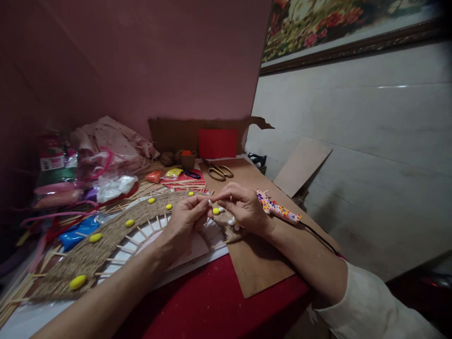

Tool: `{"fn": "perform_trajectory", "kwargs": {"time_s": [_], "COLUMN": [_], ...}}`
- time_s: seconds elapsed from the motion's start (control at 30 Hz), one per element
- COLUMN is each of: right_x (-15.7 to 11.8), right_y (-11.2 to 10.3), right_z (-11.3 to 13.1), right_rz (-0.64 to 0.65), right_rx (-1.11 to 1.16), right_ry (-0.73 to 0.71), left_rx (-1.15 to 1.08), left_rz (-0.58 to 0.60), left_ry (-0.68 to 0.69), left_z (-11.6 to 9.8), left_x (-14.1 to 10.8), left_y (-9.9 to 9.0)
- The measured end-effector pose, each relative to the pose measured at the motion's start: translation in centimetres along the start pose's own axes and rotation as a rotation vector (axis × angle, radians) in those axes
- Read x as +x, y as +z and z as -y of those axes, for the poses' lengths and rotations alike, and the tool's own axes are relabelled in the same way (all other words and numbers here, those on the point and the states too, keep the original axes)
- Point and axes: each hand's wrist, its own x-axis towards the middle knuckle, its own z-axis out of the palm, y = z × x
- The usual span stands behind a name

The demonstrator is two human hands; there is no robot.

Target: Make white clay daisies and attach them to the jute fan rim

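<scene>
Above the right end of the woven arch (137, 221), my left hand (189, 219) pinches a small white piece (210, 203) between thumb and forefinger. My right hand (243, 207), its thumb and fingers bent close together, meets the left at the fingertips; whether it grips the piece too, I cannot tell. Yellow ovals (95, 238) dot the arch. Scissors (220, 172) lie beyond my hands on a brown board (261, 268), near a red card (218, 143).
</scene>
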Motion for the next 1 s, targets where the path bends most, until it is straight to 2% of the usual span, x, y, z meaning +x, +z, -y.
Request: {"fn": "perform_trajectory", "kwargs": {"time_s": [0.23,0.53,0.7,0.87,1.0], "right_x": [-0.13,0.05,0.01,-0.07,-0.05], "right_y": [0.25,0.15,0.14,0.04,0.06], "right_z": [0.09,0.31,0.35,0.16,0.17], "right_rz": [0.063,-0.039,0.021,-0.083,-0.048], "right_rx": [-0.011,0.018,-0.008,-0.013,-0.014], "right_ry": [0.008,-0.023,-0.034,-0.046,-0.046], "left_rx": [0.097,0.071,0.086,0.079,0.082], "left_rz": [0.067,0.034,0.025,0.037,0.034], "left_ry": [-0.033,-0.025,-0.037,-0.045,-0.030], "left_z": [-0.11,-0.10,-0.31,-0.27,-0.18], "left_x": [-0.13,-0.11,-0.26,-0.31,-0.15], "left_y": [-0.10,0.05,0.22,0.18,0.06]}}
